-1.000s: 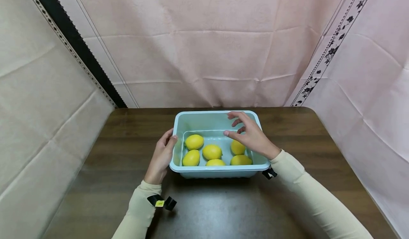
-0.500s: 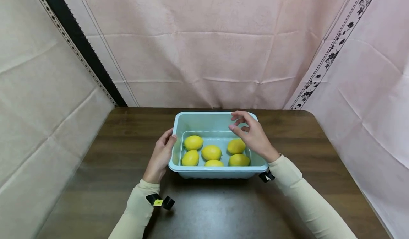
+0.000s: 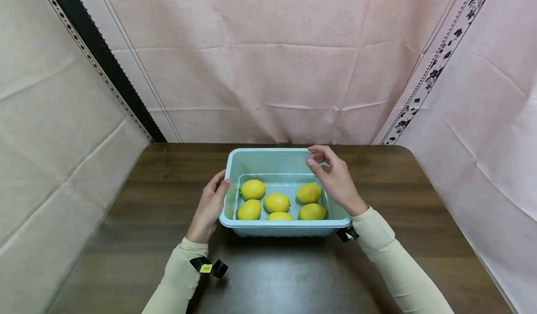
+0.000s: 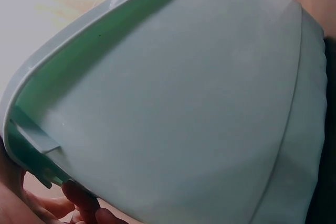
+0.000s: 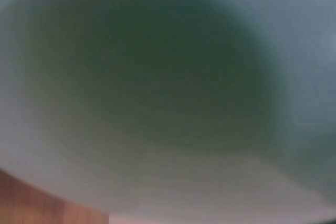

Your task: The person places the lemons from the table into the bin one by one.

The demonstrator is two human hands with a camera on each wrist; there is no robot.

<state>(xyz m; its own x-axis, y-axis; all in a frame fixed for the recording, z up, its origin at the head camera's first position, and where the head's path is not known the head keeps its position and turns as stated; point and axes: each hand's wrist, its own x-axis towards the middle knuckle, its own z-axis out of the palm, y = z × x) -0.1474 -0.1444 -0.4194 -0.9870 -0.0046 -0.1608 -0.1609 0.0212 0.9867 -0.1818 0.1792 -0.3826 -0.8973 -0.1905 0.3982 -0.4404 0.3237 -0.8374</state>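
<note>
A light blue plastic tub [image 3: 272,227] stands on the wooden table, with several yellow lemons [image 3: 277,202] lying on its floor. My left hand [image 3: 209,206] grips the tub's left rim, thumb over the edge and fingers outside. In the left wrist view the tub's outer wall [image 4: 173,93] fills most of the picture, with fingertips [image 4: 79,198] under the rim. My right hand [image 3: 333,176] is over the tub's back right part, its fingers loosely bent and holding nothing. Two lemons [image 3: 308,192] lie below and in front of it. The right wrist view is a blurred close-up of the tub [image 5: 173,182].
The brown table [image 3: 285,276] extends in front of the tub and to both sides. Pale cloth [image 3: 268,71] hangs behind the table and along the left and right. Each wrist carries a small black camera [image 3: 219,268].
My right hand has shifted slightly right over the tub, uncovering more of the lemons on that side, and its thumb and fingers have drawn closer together. My left hand stays at the rim.
</note>
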